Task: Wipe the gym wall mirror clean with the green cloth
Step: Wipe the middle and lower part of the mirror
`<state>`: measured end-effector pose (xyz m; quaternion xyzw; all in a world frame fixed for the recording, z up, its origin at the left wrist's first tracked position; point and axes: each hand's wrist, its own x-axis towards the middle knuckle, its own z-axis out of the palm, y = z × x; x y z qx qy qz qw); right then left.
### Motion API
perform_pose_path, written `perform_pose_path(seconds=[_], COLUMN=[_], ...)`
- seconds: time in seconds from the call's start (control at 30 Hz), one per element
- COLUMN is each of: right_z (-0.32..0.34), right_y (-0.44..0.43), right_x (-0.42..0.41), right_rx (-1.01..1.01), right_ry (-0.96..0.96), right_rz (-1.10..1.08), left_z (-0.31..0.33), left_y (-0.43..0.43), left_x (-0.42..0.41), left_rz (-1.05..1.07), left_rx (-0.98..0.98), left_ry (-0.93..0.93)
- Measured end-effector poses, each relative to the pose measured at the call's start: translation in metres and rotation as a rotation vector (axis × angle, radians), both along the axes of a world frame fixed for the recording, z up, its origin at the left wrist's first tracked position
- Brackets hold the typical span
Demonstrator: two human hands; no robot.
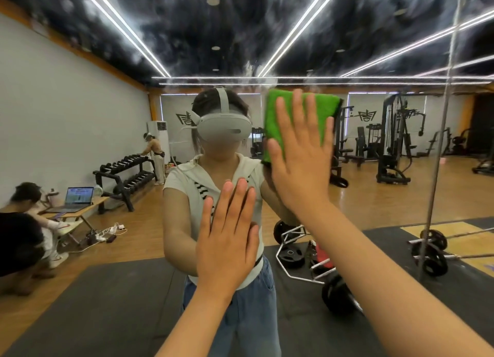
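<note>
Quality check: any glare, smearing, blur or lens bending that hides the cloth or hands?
Head view: light is even, no hard shadows; reflected ceiling strip lights glare mildly; whitish smears haze the upper mirror; the mirror seam bows from the wide lens; green cloth, right hand and left hand are sharp.
</note>
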<state>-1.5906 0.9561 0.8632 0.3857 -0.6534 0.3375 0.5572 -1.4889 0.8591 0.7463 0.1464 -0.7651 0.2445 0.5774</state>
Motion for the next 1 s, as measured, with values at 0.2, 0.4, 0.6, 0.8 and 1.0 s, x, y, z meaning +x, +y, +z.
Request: perform_pose_path(seconds=[0.2,0.4,0.6,0.8,1.0], right_z=[0.041,0.062,0.038,0.061,0.052], right_y=[0.008,-0.019,0.023,-0.002,0.014], right_x=[-0.011,0.017,-0.015,0.006,-0.01], right_rx=[0.17,0.099,0.191,0.131,0.109], right_ry=[0.245,0.206,0.229,0.218,0.204], right_rz=[0.063,0.072,0.034,0.014,-0.05], left_z=[0.0,0.001,0.002,0.002,0.003], left_y=[-0.002,-0.001,0.0,0.001,0.001], left_x=[0.0,0.001,0.002,0.003,0.005], left_rz=[-0.002,0.0,-0.011,-0.039,-0.04], left_rx=[-0.009,-0.005,0.008,0.023,0.032], left_ry=[-0.001,-0.003,-0.014,-0.02,-0.043])
